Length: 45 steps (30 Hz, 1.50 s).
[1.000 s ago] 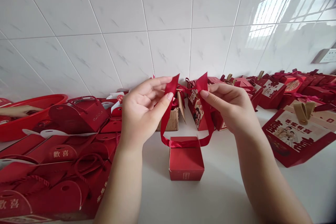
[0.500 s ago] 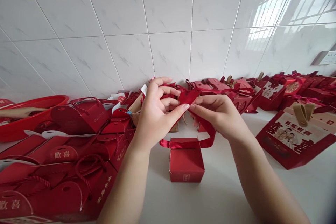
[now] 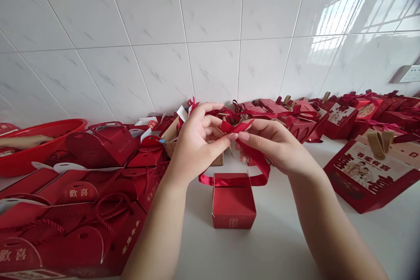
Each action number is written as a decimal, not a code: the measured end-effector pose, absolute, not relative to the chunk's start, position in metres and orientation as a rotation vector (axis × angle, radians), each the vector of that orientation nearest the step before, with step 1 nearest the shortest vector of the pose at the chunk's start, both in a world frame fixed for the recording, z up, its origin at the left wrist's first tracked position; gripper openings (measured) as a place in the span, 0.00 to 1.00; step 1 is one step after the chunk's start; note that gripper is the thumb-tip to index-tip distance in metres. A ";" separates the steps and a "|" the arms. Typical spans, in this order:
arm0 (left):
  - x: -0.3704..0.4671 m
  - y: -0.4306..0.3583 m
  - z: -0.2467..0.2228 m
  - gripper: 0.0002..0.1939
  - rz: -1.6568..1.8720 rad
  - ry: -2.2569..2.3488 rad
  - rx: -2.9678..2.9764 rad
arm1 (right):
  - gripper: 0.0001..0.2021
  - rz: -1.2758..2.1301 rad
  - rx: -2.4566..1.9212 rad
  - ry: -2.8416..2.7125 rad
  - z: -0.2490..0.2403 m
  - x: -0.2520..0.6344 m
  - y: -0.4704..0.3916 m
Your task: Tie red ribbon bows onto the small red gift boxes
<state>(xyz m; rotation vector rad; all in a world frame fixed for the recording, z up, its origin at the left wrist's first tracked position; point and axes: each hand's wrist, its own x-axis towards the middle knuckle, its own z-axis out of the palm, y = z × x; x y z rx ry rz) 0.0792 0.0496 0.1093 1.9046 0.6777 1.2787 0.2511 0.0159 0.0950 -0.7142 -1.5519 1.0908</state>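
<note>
Red ribbon, one, pinched by left hand and right hand, one box below

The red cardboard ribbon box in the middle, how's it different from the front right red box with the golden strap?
The red cardboard ribbon box looks smaller than the red strap box. The ribbon box is mostly plain; the strap box bears a white picture panel. The ribbon box carries red ribbon, the strap box a golden strap. Both are red.
</note>
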 end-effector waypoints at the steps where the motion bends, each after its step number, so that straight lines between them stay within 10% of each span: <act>1: 0.079 0.050 0.109 0.20 1.272 0.677 1.929 | 0.09 1.085 -0.721 -1.546 0.094 0.251 0.016; 5: 0.080 0.051 0.108 0.06 1.269 0.661 1.989 | 0.11 1.105 -0.739 -1.496 0.093 0.248 0.018; 18: 0.075 0.053 0.109 0.05 1.183 0.636 2.025 | 0.10 1.114 -0.634 -1.568 0.090 0.255 0.025; 45: 0.057 0.042 0.121 0.19 0.607 0.805 2.275 | 0.07 0.160 -0.961 -2.070 0.097 0.258 0.009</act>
